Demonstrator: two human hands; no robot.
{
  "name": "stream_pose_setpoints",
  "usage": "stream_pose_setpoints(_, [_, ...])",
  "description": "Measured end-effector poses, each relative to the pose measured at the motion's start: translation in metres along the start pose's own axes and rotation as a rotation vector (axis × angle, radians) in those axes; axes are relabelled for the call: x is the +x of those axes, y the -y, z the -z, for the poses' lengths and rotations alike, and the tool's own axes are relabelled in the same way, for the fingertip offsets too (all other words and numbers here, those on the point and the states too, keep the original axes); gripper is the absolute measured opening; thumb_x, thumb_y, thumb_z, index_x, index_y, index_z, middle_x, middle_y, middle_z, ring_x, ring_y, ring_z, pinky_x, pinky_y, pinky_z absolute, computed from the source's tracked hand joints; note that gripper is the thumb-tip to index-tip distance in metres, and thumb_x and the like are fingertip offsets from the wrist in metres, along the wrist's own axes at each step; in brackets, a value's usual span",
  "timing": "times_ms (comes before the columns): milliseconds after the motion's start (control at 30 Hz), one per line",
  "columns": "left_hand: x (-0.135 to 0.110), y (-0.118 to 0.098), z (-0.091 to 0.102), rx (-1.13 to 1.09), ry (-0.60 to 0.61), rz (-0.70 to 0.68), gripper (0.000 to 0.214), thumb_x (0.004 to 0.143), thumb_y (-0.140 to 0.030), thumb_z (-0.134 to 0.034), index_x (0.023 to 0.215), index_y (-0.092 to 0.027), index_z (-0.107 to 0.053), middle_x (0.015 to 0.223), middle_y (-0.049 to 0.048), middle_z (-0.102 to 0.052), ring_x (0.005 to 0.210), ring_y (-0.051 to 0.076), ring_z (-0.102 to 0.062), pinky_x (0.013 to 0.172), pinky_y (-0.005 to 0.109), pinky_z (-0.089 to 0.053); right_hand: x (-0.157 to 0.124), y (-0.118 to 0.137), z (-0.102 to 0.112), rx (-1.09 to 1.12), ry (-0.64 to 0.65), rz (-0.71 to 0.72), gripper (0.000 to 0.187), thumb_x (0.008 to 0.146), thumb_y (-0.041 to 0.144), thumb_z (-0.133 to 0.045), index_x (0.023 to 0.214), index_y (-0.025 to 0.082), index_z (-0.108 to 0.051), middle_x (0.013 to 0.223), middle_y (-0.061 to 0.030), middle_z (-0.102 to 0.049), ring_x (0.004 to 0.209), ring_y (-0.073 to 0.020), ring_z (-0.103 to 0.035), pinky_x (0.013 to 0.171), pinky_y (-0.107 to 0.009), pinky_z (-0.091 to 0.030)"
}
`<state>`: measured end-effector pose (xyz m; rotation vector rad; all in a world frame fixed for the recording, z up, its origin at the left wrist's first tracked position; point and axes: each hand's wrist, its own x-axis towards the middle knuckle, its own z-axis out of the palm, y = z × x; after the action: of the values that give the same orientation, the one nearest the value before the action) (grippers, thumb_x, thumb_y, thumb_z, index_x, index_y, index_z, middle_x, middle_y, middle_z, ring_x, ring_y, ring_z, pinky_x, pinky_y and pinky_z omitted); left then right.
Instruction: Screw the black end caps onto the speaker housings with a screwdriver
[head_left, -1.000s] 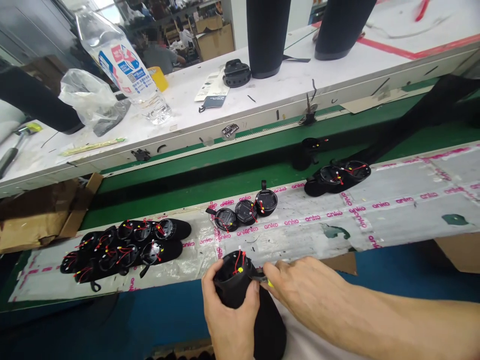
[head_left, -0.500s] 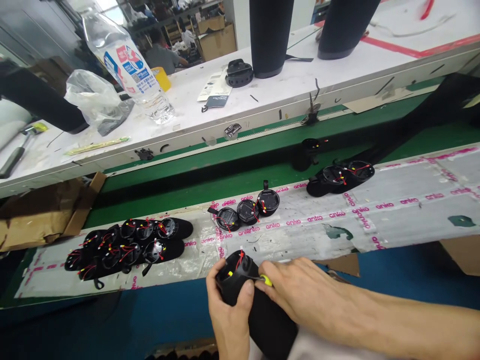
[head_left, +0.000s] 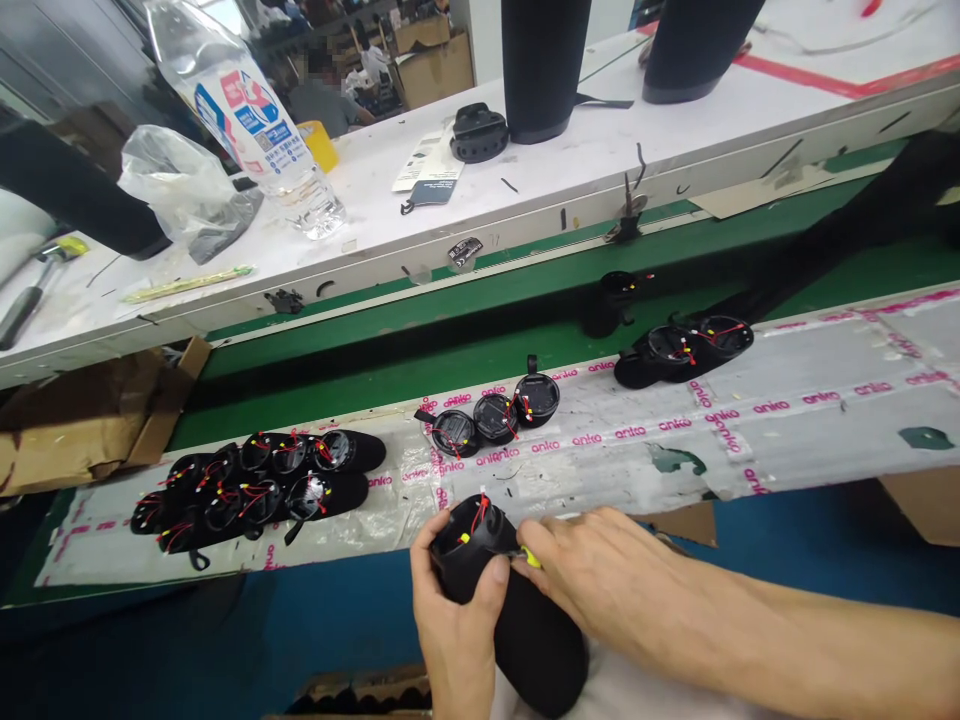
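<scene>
A black fabric-covered cylinder [head_left: 536, 640], which looks like a speaker body, lies tilted in front of me with its open end facing up and away. Red wires [head_left: 480, 515] with small connectors show inside that end. My left hand [head_left: 459, 620] is wrapped around the body near the rim, its thumb pressed on the near side. Closed around a tool with a yellow handle [head_left: 529, 556], my right hand [head_left: 592, 570] presses at the right side of the rim. The tool's thin tip meets the rim; its exact kind is hidden by the fingers.
Several similar cylinders [head_left: 341, 455] stand on the plastic-covered bench [head_left: 420, 490], with a trio [head_left: 495, 418] mid-bench and others [head_left: 675, 350] farther right. The white shelf [head_left: 375, 230] behind carries a water bottle [head_left: 255, 120], a plastic bag [head_left: 176, 185] and a hammer-like tool [head_left: 34, 295]. A person [head_left: 322, 95] is in the background.
The view has shifted slightly. Both hands keep their hold, and the cylinder's lower end shows a little more of its rounded shape.
</scene>
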<state>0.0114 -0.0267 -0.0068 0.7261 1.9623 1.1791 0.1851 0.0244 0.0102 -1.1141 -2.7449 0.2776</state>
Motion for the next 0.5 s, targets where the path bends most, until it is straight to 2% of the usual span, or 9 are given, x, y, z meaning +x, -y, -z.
stream_pose_setpoints(200, [0.004, 0.01, 0.001, 0.057, -0.01, -0.013, 0.068, 0.067, -0.053, -0.079, 0.126, -0.025, -0.06, 0.117, 0.0082, -0.069, 0.104, 0.029, -0.066, 0.097, 0.045, -0.05, -0.006, 0.003, -0.014, 0.018, -0.021, -0.038, 0.011, 0.101, 0.021, -0.044, 0.09, 0.022, -0.047, 0.066, 0.0031, -0.055, 0.051, -0.0149, -0.046, 0.055, -0.035, -0.017])
stream_pose_setpoints(367, [0.002, 0.005, 0.0, 0.12, -0.011, -0.052, 0.064, 0.068, -0.051, -0.078, 0.124, -0.025, -0.061, 0.117, 0.0078, -0.069, 0.101, 0.028, -0.066, 0.091, 0.041, -0.052, -0.007, 0.003, -0.011, 0.023, -0.008, -0.047, 0.013, 0.101, 0.02, -0.043, 0.091, 0.021, -0.05, 0.069, 0.0009, -0.057, 0.053, -0.0156, -0.049, 0.054, -0.034, -0.022])
stream_pose_setpoints(500, [0.002, 0.001, -0.003, 0.155, -0.018, -0.06, 0.062, 0.068, -0.046, -0.077, 0.123, -0.025, -0.061, 0.12, 0.0079, -0.068, 0.105, 0.028, -0.066, 0.093, 0.042, -0.052, -0.006, 0.0, -0.01, 0.06, -0.003, -0.039, 0.015, 0.102, 0.023, -0.042, 0.091, 0.022, -0.052, 0.067, 0.0011, -0.056, 0.053, -0.017, -0.051, 0.053, -0.034, -0.026])
